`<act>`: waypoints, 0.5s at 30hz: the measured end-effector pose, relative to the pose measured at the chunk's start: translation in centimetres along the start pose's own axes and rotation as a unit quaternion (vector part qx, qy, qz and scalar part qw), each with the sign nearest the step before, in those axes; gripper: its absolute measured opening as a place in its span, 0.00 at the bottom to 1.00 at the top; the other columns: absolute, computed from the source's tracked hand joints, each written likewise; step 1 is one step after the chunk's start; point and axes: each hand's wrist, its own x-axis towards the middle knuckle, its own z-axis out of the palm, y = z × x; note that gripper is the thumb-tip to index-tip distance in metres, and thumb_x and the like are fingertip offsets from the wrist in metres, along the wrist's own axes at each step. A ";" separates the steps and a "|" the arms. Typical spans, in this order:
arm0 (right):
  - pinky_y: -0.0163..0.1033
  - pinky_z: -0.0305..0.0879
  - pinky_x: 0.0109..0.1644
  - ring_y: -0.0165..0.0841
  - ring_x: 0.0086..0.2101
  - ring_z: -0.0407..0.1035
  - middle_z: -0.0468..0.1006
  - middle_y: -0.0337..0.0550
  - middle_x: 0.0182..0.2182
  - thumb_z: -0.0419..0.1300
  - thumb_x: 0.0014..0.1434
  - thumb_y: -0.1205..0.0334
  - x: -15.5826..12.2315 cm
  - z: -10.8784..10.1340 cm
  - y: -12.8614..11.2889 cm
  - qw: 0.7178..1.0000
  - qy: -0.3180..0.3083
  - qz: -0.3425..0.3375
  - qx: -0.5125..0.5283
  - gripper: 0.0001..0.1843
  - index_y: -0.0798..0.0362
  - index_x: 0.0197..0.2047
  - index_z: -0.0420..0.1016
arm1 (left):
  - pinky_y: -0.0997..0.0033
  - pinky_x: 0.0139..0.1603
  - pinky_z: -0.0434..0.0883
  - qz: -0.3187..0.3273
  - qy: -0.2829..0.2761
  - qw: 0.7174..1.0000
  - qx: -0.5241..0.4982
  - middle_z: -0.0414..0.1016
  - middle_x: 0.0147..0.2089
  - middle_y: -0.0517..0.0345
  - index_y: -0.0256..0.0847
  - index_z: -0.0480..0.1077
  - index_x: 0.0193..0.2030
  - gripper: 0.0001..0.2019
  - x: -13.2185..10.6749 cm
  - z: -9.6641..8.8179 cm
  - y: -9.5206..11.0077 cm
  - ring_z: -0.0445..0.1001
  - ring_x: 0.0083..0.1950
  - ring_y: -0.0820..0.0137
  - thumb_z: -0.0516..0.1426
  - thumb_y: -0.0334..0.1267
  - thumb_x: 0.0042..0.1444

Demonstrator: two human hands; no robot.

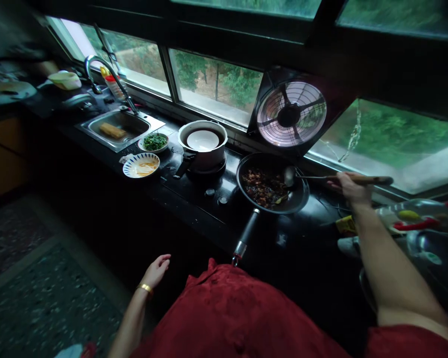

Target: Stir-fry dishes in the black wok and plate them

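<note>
My right hand (354, 190) is wrapped round the wooden handle of a metal ladle (313, 177). The ladle's rounded head rests inside a dark frying pan (302, 201), at the right edge of some dark brown, chopped food (265, 188). The pan sits on the black stove with its handle pointing toward my body. My left hand (157, 271) hangs low in front of the counter, away from everything, its fingers loosely extended with nothing in them. A gold band circles that wrist.
Left of the pan stands a pot (209, 159) with a white bowl (202, 140) inside. Farther left are a plate of greens (155, 142), a blue-rimmed plate (129, 166) and a sink (93, 124) with a faucet (129, 99). Bottles (406, 214) crowd the right; a fan (291, 114) is behind.
</note>
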 end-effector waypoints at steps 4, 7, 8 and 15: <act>0.33 0.71 0.29 0.33 0.24 0.73 0.75 0.45 0.21 0.55 0.50 0.63 1.0 3.0 4.0 0.991 -0.055 0.097 0.077 0.04 0.52 0.29 0.62 | 0.68 0.39 0.69 0.012 0.020 1.000 -0.005 0.75 0.34 0.53 0.36 0.71 0.42 0.26 -1.0 -0.1 -0.9 0.73 0.33 0.67 0.56 0.52 0.38; 0.38 0.73 0.35 0.37 0.29 0.75 0.77 0.46 0.24 0.56 0.47 0.63 -0.6 3.6 4.5 0.981 -0.125 0.105 0.109 0.03 0.51 0.27 0.64 | 0.67 0.38 0.68 0.011 0.024 1.000 -0.004 0.74 0.32 0.54 0.35 0.71 0.42 0.27 -1.3 -0.4 -1.6 0.72 0.33 0.67 0.56 0.53 0.38; 0.40 0.73 0.39 0.38 0.31 0.75 0.78 0.46 0.26 0.58 0.47 0.63 -1.4 3.2 3.9 0.977 -0.147 0.096 0.121 0.04 0.51 0.28 0.66 | 0.68 0.38 0.68 0.010 0.024 1.000 0.000 0.73 0.32 0.54 0.35 0.71 0.43 0.28 -1.3 -0.5 -1.7 0.72 0.32 0.67 0.55 0.53 0.38; 0.39 0.66 0.52 0.44 0.48 0.69 0.74 0.50 0.48 0.66 0.45 0.55 -8.9 -3.1 -5.0 0.906 -0.372 -0.152 -0.135 0.11 0.50 0.34 0.79 | 0.68 0.37 0.68 0.031 0.008 0.999 0.021 0.73 0.31 0.54 0.32 0.70 0.45 0.30 -0.2 0.2 -1.1 0.72 0.32 0.67 0.53 0.53 0.39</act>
